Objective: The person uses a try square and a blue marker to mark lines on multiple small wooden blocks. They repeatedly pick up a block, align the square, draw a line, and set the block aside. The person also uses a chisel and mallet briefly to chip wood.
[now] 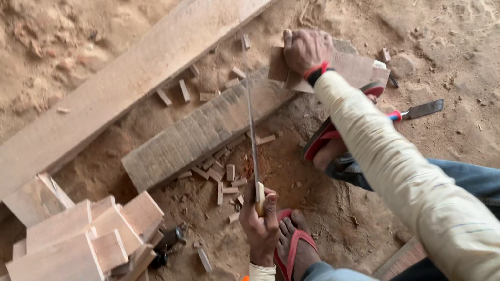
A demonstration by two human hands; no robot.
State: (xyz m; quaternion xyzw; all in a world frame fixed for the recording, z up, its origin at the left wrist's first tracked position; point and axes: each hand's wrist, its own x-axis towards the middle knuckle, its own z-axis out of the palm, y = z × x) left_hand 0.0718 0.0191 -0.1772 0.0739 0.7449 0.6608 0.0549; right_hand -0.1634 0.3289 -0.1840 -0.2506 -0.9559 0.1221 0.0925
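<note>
Sawing mid-frame: left hand (pixel 260 224) gripping the saw (pixel 253 140), right hand (pixel 306 50) pressing flat on the small board (pixel 344 68); next, probably a steady push.

You're in a long-sleeved shirt, cream or pale off-white, kind of crinkly fabric, and both sleeves run all the way down to the wrists. At your right hand (pixel 306 50) there's a band at the wrist, red over black, peeking out just past the cuff. Your left hand (pixel 260 222) has nothing on the wrist that I can make out, just the cuff bunched up a bit. Blue denim jeans on the legs. On your feet, red flip-flops (pixel 292 252) with red straps, toes bare; the other one shows a dark edge on the sole.
</note>
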